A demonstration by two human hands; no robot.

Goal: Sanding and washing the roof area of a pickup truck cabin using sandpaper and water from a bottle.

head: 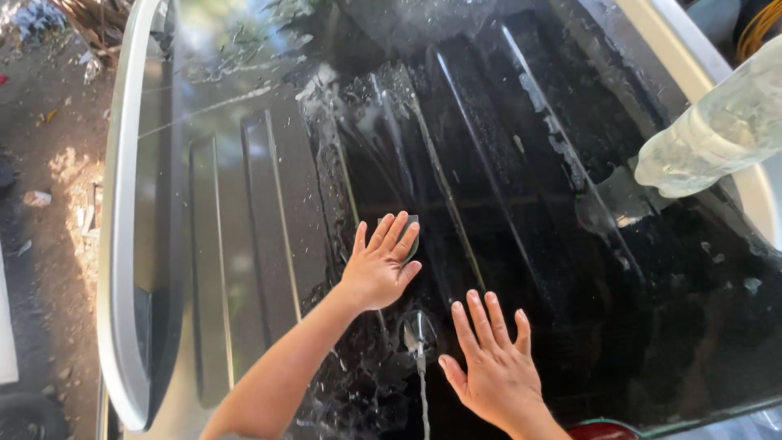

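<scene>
My one camera sits on my head and looks steeply down, close over the wet car window (pixel 505 187). It takes in my fingers (pixel 389 231) and the dirt ground (pixel 49 212) at left.

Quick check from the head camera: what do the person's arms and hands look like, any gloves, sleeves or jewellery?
Both bare: the left hand and right hand wear no gloves, rings or watch. The left forearm is uncovered, with no sleeve in view. The right arm is cut off at the wrist.
</scene>
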